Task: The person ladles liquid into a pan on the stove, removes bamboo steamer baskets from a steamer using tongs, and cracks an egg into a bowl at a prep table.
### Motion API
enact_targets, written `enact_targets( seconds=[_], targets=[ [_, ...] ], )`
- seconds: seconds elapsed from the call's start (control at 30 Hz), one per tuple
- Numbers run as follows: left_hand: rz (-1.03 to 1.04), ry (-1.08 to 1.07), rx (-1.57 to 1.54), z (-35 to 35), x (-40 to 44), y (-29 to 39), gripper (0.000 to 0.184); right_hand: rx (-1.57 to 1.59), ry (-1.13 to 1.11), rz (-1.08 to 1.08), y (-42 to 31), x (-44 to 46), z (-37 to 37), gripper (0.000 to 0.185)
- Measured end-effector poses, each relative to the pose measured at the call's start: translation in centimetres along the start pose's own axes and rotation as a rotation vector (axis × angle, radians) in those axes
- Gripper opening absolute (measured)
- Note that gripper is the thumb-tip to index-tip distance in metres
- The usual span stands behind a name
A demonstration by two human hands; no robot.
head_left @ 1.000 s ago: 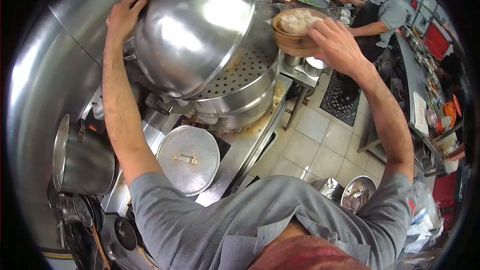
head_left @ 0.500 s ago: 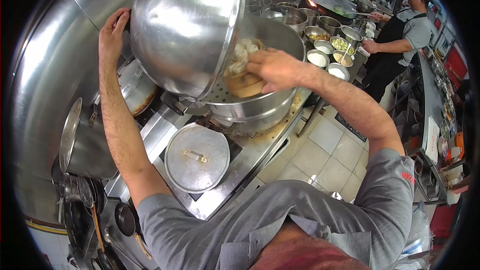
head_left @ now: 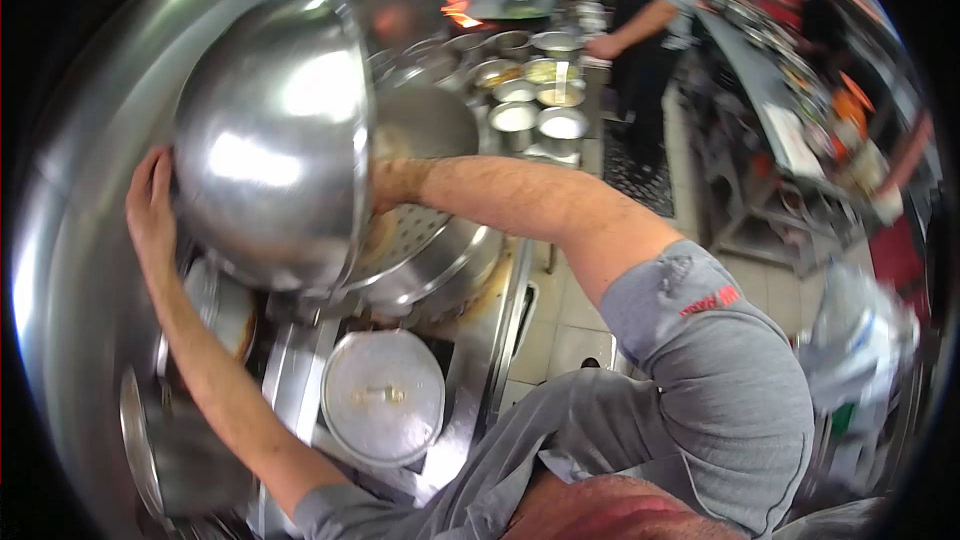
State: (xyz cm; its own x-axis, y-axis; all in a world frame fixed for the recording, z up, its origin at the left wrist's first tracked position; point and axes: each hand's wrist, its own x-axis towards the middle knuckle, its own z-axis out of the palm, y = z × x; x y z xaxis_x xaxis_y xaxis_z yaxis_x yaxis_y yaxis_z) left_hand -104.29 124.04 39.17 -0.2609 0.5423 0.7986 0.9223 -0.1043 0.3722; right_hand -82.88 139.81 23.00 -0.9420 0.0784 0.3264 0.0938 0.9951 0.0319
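Note:
A large domed steel lid (head_left: pixel 270 140) stands tilted over the left part of a steamer pot (head_left: pixel 450 265) with a perforated plate (head_left: pixel 410 230). My left hand (head_left: pixel 152 190) is at the lid's far left edge, its fingers wrapped toward the back, where what they grip is hidden. Behind the lid's rim, my right hand (head_left: pixel 388 185) reaches into the steamer; its fingers are out of sight. A blurred tan patch shows just below that hand, too unclear to identify. Most of the steamer's inside is covered by the lid and my right forearm.
A flat round lid (head_left: pixel 383 398) lies on the stove nearer me. Metal containers (head_left: pixel 515 118) of ingredients stand beyond the steamer. Flames (head_left: pixel 460 10) rise by a wok at the back. A person in an apron (head_left: pixel 640 40) works there. Pots stand at left.
The bamboo basket with dumplings went down into the steamer and is now hidden. My right hand has moved left behind the lid. The view has shifted right.

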Motion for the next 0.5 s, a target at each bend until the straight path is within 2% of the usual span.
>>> enact_targets(
  seconds=[0.07, 0.1, 0.17, 0.2, 0.23, 0.3, 0.37, 0.43, 0.47, 0.5],
  targets=[
    [0.045, -0.04, 0.036, 0.7, 0.8, 0.9, 0.033, -0.069, -0.175, 0.222, 0.8, -1.3, -3.0, 0.032],
    [0.066, -0.094, 0.042, 1.2, 1.2, 0.9, 0.033, 0.009, -0.31, 0.384, 0.9, -3.1, -5.3, 0.035],
    [0.22, -0.174, 0.196, 2.6, 2.4, 0.7, 0.037, 0.044, 0.1, 0.336, 3.4, -9.7, -5.2, 0.037],
    [0.244, -0.209, 0.274, 3.5, 2.4, 1.6, 0.038, 0.083, 0.239, 0.466, 3.3, -13.6, -5.9, 0.035],
    [0.274, -0.237, 0.346, 4.6, 2.4, 2.5, 0.04, 0.049, 0.248, 0.558, 2.9, -17.4, -6.2, 0.035],
    [0.305, -0.355, 0.429, 6.9, 2.3, 4.7, 0.04, 0.115, 0.49, 0.746, 0.5, -25.9, -5.7, 0.033],
    [0.346, -0.433, 0.499, 9.4, 2.2, 6.8, 0.039, 0.128, 0.527, 0.919, -4.4, -33.8, -4.5, 0.029],
    [0.308, -0.609, 0.623, 11.2, 1.8, 9.7, 0.04, 0.181, 0.5, 1.094, -10.8, -40.9, -3.4, 0.029],
    [0.38, -0.688, 0.605, 14.7, 4.3, 6.3, 0.038, 0.168, 0.482, 1.194, -14.2, -44.3, -2.6, 0.03],
    [0.449, -0.768, 0.581, 18.0, 6.7, 3.2, 0.037, 0.161, 0.623, 1.271, -17.9, -47.7, -0.9, 0.031]
  ],
)
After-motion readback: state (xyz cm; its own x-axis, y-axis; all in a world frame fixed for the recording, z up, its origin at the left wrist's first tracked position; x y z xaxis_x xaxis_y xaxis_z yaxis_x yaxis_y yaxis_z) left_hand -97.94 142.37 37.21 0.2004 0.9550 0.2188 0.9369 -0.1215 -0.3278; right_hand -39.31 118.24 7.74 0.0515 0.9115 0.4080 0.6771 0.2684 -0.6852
